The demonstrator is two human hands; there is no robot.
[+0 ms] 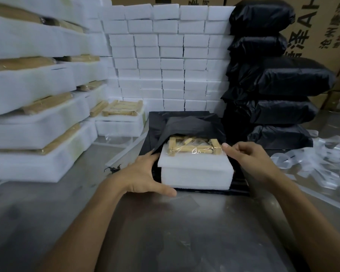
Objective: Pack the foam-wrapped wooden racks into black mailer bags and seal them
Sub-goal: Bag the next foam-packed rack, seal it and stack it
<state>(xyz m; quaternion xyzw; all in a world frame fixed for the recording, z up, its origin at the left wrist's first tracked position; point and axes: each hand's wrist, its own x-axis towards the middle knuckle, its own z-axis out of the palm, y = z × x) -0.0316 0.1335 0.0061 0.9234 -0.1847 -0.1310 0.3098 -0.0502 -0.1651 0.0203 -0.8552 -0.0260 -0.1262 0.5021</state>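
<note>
A foam-wrapped wooden rack (196,172) lies at the table's middle, its far end inside the mouth of a black mailer bag (185,124). Wooden slats under clear film show on top of the white foam. My left hand (145,175) grips the foam block's near left corner, thumb under the front edge. My right hand (249,158) pinches the bag's edge at the block's right side. More black bags lie flat beneath the block.
Foam-wrapped racks (37,107) are stacked at the left. White foam blocks (165,61) form a wall behind. Packed black bags (279,81) pile up at the right, with cardboard boxes (322,26) behind them. Clear plastic strips (322,160) litter the steel table (165,222) on the right.
</note>
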